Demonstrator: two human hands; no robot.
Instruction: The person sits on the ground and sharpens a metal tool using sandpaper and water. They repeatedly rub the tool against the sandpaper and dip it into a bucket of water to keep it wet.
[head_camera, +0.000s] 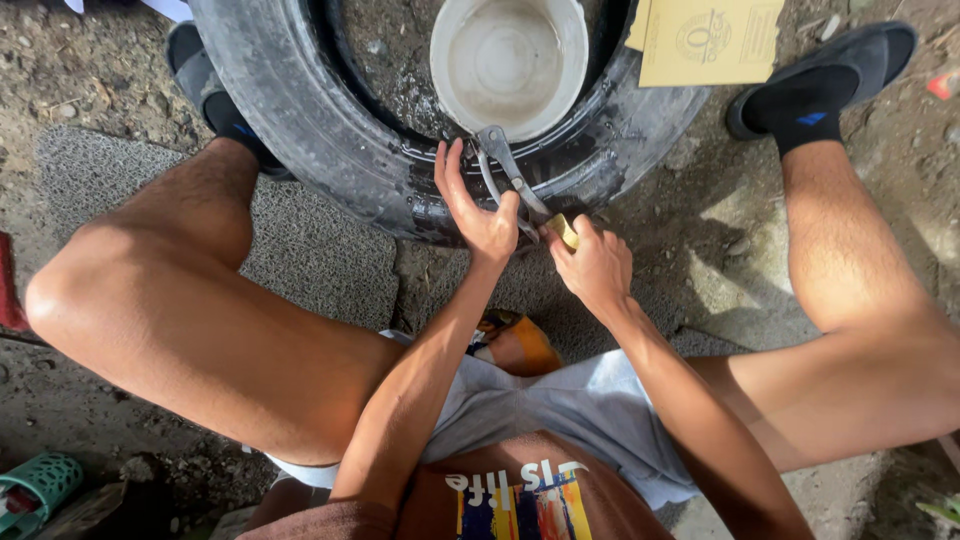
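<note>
- Black rubber tyre (330, 130), scuffed and dusty, lies flat on the gritty ground between the seated person's bare legs.
- Left hand (478, 205) presses against the tyre's near sidewall, fingers spread and pointing up, thumb against a grey metal clamp tool (510, 175).
- That tool is curved and dull, hooked over the tyre's inner rim.
- Right hand (595, 262) pinches a small yellowish block (565, 230) between thumb and fingertips, touching the rubber just beside the tool.
- Inside the tyre's hole sits a round, off-white plastic bucket (508, 60), smooth and stained.
- A flat tan cardboard sheet (708, 40) rests on the tyre's far right edge.
- A coarse grey mat (310, 250) lies under the left leg.
</note>
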